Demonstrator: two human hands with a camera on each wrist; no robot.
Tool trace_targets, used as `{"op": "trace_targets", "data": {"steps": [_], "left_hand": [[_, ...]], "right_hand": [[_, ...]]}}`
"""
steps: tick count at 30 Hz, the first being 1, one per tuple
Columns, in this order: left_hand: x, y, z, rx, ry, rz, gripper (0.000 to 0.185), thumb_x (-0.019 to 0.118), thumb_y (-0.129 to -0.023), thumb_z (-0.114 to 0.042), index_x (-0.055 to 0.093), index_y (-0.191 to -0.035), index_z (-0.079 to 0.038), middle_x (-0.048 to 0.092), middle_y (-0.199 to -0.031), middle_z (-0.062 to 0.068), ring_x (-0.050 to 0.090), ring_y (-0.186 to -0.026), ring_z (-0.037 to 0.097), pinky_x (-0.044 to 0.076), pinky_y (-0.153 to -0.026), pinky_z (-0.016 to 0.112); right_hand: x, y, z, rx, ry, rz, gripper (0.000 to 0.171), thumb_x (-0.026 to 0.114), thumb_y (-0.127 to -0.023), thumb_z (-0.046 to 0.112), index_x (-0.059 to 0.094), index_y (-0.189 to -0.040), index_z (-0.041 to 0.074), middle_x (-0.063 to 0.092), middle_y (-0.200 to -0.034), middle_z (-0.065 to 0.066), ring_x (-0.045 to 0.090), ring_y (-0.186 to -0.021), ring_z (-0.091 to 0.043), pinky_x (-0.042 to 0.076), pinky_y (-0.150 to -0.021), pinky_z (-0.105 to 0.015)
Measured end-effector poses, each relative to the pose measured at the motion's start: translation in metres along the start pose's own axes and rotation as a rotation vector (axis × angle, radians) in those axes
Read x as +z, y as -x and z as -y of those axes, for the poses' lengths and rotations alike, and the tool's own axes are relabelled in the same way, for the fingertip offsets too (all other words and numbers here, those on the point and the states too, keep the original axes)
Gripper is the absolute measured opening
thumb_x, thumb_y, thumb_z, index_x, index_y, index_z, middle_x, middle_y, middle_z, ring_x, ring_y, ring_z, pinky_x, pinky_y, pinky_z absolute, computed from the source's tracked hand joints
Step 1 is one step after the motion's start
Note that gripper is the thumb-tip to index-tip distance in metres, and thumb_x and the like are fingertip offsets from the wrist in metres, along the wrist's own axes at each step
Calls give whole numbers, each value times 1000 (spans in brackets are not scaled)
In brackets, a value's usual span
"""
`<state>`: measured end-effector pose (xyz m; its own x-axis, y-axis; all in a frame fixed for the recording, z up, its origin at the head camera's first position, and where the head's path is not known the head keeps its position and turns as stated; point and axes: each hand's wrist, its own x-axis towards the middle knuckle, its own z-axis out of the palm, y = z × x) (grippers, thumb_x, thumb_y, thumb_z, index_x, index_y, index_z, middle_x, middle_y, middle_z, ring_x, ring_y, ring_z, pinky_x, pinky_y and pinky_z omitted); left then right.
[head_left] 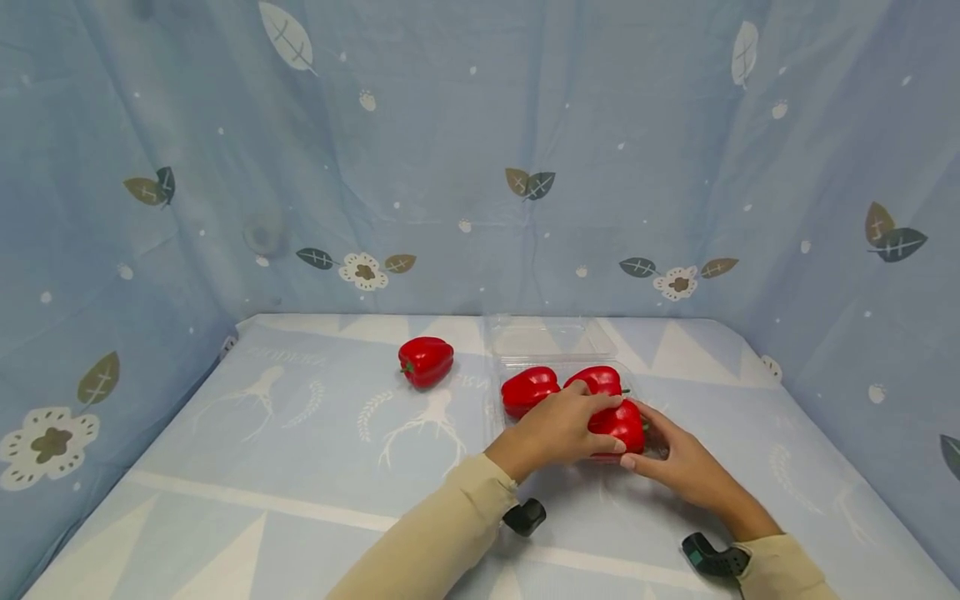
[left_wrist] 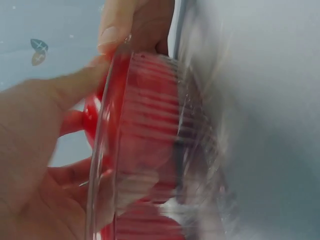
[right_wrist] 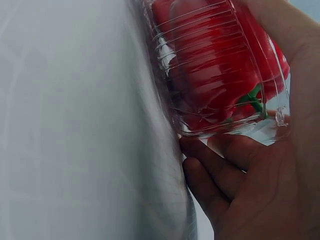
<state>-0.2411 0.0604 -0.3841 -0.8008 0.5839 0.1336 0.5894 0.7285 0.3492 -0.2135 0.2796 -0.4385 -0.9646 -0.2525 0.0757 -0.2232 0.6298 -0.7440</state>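
Observation:
A clear plastic clamshell box [head_left: 495, 415] holds three red bell peppers, with its lid [head_left: 551, 337] folded back behind it. My left hand [head_left: 562, 427] reaches over the box and grips the front right bell pepper [head_left: 621, 423], thumb at its front and fingers across its top. Beside it lie the left bell pepper [head_left: 528, 390] and the back right bell pepper [head_left: 595, 377], both partly covered by that hand. At the front right corner, my right hand [head_left: 686, 467] holds the box, thumb in front and fingers [right_wrist: 215, 175] along the ribbed side in the right wrist view.
Another red bell pepper [head_left: 426, 361] lies on the patterned tablecloth [head_left: 300, 450], left of the box. A blue printed curtain [head_left: 480, 167] encloses the back and sides. Dark straps sit at both wrists, such as the right wristband [head_left: 712, 557].

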Motion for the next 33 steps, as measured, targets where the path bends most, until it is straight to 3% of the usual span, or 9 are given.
{"op": "trace_targets", "data": {"steps": [4, 8, 13, 25, 33], "left_hand": [[-1, -1, 2, 4, 8, 21, 61, 63, -84, -56, 45, -140, -41, 53, -124, -4, 53, -103, 10, 54, -81, 36], [-1, -2, 1, 11, 11, 10, 61, 68, -82, -52, 48, -138, -38, 53, -126, -4, 53, -106, 11, 54, -82, 37], [4, -2, -1, 13, 6, -20, 62, 75, -77, -48, 53, -134, -36, 54, -119, -4, 56, -97, 11, 54, -81, 33], [7, -3, 1, 1, 13, -51, 60, 74, -78, -47, 54, -134, -37, 58, -118, -7, 54, -98, 9, 53, -82, 32], [5, 2, 7, -4, 78, 2, 62, 72, -80, -47, 48, -137, -40, 56, -117, -9, 50, -102, 5, 53, -78, 28]], "right_hand": [[0, 0, 0, 2, -20, 5, 84, 72, -82, 41, 28, -150, 18, 43, -143, -16, 49, -122, -36, 48, -91, -52], [0, -1, -1, -5, -13, 3, 84, 72, -83, 42, 27, -150, 20, 41, -145, -16, 48, -123, -37, 46, -93, -53], [0, -1, -1, -26, -1, -5, 84, 71, -83, 43, 26, -150, 24, 38, -147, -16, 47, -125, -38, 42, -96, -56], [1, -3, -3, -41, 9, -10, 84, 71, -82, 45, 27, -150, 25, 40, -145, -15, 48, -124, -37, 42, -95, -58], [3, -1, -1, -1, 19, -15, 84, 71, -82, 46, 28, -150, 22, 42, -144, -15, 50, -121, -37, 46, -91, -56]]}}
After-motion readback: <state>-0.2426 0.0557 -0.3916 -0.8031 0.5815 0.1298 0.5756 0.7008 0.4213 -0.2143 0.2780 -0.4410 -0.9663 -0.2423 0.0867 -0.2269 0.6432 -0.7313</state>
